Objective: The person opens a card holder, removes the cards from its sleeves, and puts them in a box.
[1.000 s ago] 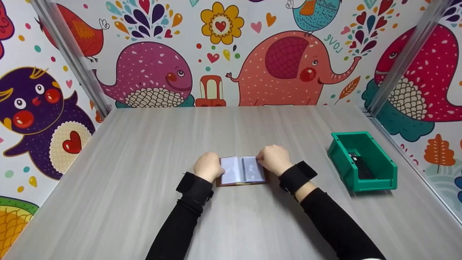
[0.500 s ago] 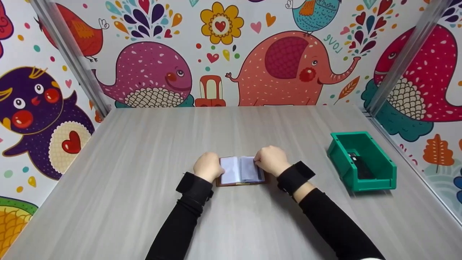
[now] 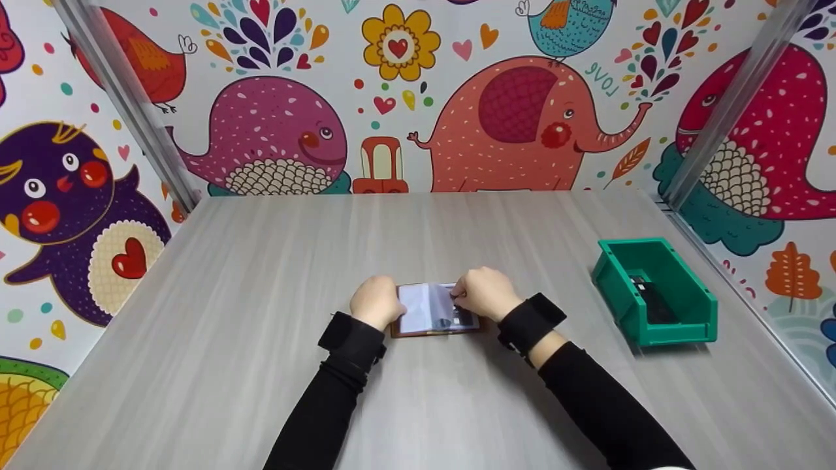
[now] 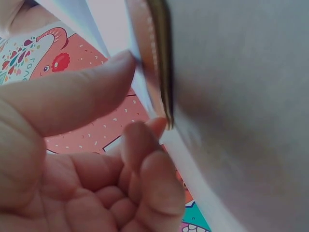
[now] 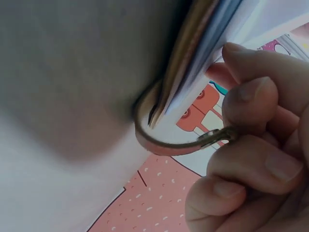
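Note:
A small brown card holder (image 3: 428,335) lies open on the table, with translucent plastic sleeves inside. At its left edge my left hand (image 3: 375,301) grips it; in the left wrist view the thumb (image 4: 104,89) presses on the sleeves and curled fingers meet the cover's stitched edge (image 4: 159,58). My right hand (image 3: 486,294) pinches a plastic sleeve (image 3: 441,307) on the right half, which bends up and leftward. Below it a dark card-like surface (image 3: 465,318) shows. In the right wrist view a strap with a metal snap (image 5: 166,146) curves out from the cover beside the curled fingers.
To the right on the table (image 3: 261,261) stands a green plastic bin (image 3: 679,336) with a black object (image 3: 656,303) inside. Cartoon-printed walls (image 3: 392,98) enclose the back and both sides, with metal posts at the corners.
My right hand has moved a little left, drawing the plastic sleeve over so that it curls and bares the dark surface below. The left hand stays in place on the card holder.

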Available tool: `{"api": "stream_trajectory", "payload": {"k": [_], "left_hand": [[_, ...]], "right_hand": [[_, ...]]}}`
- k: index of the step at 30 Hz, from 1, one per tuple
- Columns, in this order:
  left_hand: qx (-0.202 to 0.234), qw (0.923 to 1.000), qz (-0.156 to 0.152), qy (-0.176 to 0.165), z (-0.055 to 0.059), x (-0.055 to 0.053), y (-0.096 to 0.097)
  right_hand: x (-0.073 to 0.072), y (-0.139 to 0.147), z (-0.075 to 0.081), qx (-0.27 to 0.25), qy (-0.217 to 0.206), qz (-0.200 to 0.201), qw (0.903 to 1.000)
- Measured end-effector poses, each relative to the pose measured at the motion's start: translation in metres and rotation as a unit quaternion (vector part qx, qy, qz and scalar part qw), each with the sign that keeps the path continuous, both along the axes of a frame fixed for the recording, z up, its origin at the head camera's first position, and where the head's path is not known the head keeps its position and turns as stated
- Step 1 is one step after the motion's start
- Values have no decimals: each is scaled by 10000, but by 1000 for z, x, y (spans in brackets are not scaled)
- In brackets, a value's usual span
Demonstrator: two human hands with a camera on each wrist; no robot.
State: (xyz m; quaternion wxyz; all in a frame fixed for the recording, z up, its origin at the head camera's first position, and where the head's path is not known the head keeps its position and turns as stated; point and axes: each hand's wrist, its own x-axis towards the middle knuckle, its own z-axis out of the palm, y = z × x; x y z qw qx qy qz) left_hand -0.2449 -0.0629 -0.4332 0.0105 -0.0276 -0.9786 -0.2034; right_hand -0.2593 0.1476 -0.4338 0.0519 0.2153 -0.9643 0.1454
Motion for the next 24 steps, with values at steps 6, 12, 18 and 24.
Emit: {"api": "stream_trajectory", "payload": {"k": [6,12,18,24], "left_hand": [[42,10000,35,-29,0,0,0],[38,10000,51,-68,2,1,0],[47,10000,60,-50,2,1,0],[-3,9998,129,-138,1,0,1]], "right_hand": [[1,-5,-3,-57,-98,2,9999],[2,-11,-4,-72,76,91,9999],[3,-16,-6,-63,302,145,9994],[4,-21,-9,-43,846,267,9961]]}}
